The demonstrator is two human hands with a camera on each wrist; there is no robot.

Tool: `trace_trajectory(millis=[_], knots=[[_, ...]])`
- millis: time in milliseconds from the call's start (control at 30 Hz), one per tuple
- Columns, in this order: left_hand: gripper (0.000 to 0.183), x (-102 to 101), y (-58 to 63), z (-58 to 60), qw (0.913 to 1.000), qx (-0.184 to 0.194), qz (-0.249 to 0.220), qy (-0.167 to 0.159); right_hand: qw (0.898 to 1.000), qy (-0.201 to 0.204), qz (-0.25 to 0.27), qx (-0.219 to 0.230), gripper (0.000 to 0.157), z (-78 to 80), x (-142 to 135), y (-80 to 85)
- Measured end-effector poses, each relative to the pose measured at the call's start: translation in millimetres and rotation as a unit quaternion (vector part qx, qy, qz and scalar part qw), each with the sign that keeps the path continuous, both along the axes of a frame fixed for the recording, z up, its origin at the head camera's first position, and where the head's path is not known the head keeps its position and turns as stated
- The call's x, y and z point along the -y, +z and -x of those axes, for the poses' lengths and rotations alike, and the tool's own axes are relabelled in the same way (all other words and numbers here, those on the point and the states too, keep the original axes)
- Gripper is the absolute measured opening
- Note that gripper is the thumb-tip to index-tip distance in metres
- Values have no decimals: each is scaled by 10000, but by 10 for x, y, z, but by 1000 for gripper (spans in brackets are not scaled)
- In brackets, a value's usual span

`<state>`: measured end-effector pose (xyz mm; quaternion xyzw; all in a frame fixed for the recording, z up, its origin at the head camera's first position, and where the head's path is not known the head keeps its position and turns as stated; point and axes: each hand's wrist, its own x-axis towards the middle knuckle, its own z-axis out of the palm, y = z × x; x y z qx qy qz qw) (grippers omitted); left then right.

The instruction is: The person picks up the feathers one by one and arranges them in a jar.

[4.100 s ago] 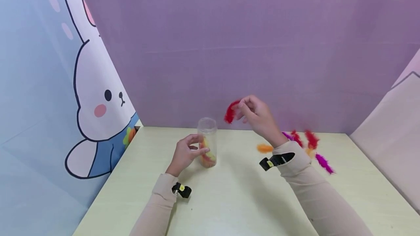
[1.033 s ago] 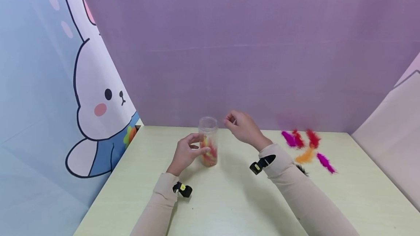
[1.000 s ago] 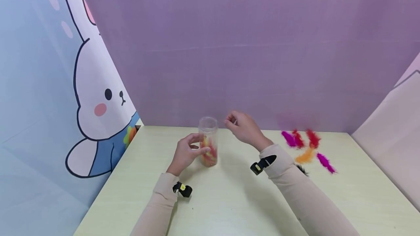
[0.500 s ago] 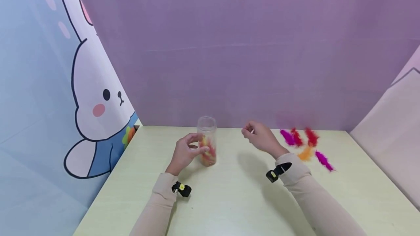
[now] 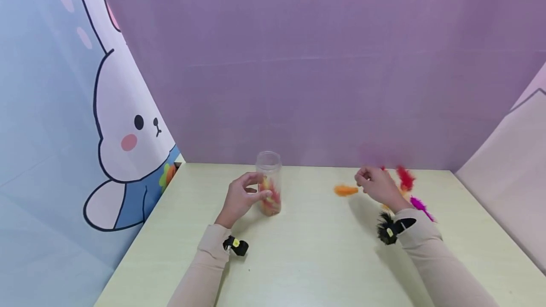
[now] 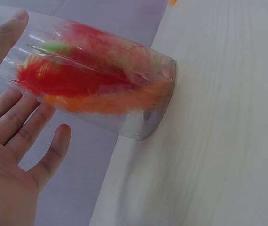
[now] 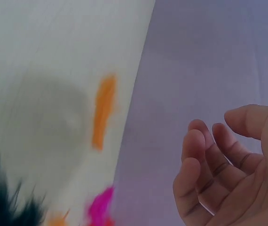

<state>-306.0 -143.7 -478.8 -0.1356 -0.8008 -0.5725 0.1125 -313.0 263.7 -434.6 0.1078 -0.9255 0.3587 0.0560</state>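
My left hand [image 5: 244,197] holds a clear plastic jar [image 5: 269,165] upright on the table, thumb on one side and fingers on the other. Red, orange and greenish feathers [image 6: 77,80] fill its lower part. Over the table to the right hovers my right hand [image 5: 377,185], its fingers loosely bent with nothing between them in the right wrist view. An orange feather [image 5: 345,190] lies just left of its fingertips. Behind and beside that hand are a red feather [image 5: 405,179] and a magenta feather [image 5: 420,206]; other feathers there are partly hidden.
A black feather [image 5: 385,231] shows beside the right wrist's camera strap. The pale wooden table [image 5: 298,259] meets a purple cloth backdrop [image 5: 298,84] at its far edge. A blue cloth with a rabbit print [image 5: 121,108] hangs on the left.
The red feather once in my right hand is gone from it, and more red shows inside the jar. That hand has moved right, away from the jar; the left hand stays put.
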Motion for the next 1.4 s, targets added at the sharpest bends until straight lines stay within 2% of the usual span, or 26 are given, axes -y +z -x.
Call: trace_trajectory(millis=[267,467,600,733,1000,1200,1400], knots=[[58,18,10,-6,9998,134,-106,-44,9987,-504,-13,-12,32,25,-452,-118],[63,19,-9,4,9998,89,-157,-123,9942,-994,1,411,40,29,-763,-240],[62,16,-21,9,9999,-50,-62,-111,9913,-1215,-81,504,41,37,-911,-302],[61,12,-29,12,9999,-138,1,-102,9901,-1259,-292,552,38,48,-994,-341],[59,9,-27,13,10000,-29,-4,-72,9870,-1192,-723,797,34,157,-1095,-454],[60,-8,-28,31,10000,20,-22,-28,9823,-1056,-1198,982,26,223,-1069,-420],[59,-22,-30,60,10000,-32,-35,-4,9750,-1062,-1725,916,21,328,-1021,-428]])
